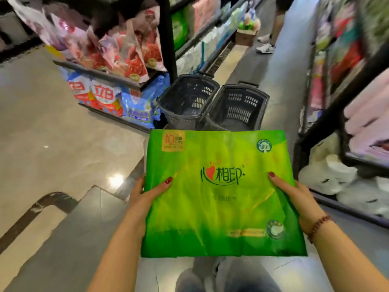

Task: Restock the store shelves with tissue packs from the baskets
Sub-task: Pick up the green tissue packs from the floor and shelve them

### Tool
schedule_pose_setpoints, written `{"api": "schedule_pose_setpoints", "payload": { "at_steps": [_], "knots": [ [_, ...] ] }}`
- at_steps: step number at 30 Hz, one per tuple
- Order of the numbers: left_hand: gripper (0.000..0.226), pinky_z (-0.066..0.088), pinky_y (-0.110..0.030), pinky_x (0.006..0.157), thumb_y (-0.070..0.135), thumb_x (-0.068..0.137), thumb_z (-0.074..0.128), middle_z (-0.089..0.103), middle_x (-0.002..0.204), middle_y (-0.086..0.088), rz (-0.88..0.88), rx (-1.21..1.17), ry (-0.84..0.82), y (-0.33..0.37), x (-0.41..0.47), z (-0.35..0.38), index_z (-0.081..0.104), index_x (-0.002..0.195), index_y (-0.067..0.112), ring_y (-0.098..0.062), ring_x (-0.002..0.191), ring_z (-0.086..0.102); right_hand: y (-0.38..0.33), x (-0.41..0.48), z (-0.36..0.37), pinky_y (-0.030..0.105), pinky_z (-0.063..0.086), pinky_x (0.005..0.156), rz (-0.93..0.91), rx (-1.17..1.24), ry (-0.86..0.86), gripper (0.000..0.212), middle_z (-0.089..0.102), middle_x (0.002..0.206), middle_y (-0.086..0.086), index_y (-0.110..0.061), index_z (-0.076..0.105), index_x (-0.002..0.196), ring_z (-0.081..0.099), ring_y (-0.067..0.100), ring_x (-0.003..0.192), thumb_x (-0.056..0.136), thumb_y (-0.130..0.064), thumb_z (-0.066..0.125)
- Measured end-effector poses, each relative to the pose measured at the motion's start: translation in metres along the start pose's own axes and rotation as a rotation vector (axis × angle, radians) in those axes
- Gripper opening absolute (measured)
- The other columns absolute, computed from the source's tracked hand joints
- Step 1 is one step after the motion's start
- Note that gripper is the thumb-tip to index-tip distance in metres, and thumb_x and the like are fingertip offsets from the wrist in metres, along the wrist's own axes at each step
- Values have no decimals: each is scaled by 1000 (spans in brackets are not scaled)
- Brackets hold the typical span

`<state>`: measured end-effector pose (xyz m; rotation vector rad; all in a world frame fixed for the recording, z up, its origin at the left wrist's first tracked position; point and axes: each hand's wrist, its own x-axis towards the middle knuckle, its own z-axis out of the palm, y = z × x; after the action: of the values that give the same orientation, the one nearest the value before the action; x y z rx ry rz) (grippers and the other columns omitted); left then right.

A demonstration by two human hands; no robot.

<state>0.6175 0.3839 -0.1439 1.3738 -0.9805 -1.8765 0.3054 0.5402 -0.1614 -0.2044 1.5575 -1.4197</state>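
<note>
Aisle floor: two baskets, one tissue pack.

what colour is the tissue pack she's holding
Bright green tissue pack, with an orange label at one corner; head view.

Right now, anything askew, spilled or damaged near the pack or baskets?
Nothing stands out. The tissue pack is wrinkled but intact, held level by left hand and right hand. Left basket and right basket stand on the floor, nothing spilled.

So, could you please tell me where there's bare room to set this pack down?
The left basket and right basket look empty. Bare floor lies left of the green pack, beside the blue bags. Shelves with red packs and white bags are crowded.
</note>
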Motion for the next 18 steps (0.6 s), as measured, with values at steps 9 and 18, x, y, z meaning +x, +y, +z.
{"api": "schedule_pose_setpoints", "payload": {
  "at_steps": [9, 18],
  "knots": [
    [75, 57, -38, 70, 32, 47, 88, 75, 103, -2, -23, 113, -202, 14, 99, 137, 62, 118, 29, -25, 91, 72, -33, 56, -89, 44, 58, 74, -17, 142, 193, 66, 73, 102, 15, -8, 63, 116, 71, 33, 90, 59, -37, 80],
    [87, 57, -42, 75, 36, 43, 89, 74, 106, 2, -86, 199, -264, 38, 170, 249, 57, 124, 32, -23, 92, 72, -87, 118, -155, 46, 56, 78, 1, 188, 263, 80, 73, 104, 13, -11, 60, 120, 71, 33, 92, 52, -43, 88]
  ]
}}
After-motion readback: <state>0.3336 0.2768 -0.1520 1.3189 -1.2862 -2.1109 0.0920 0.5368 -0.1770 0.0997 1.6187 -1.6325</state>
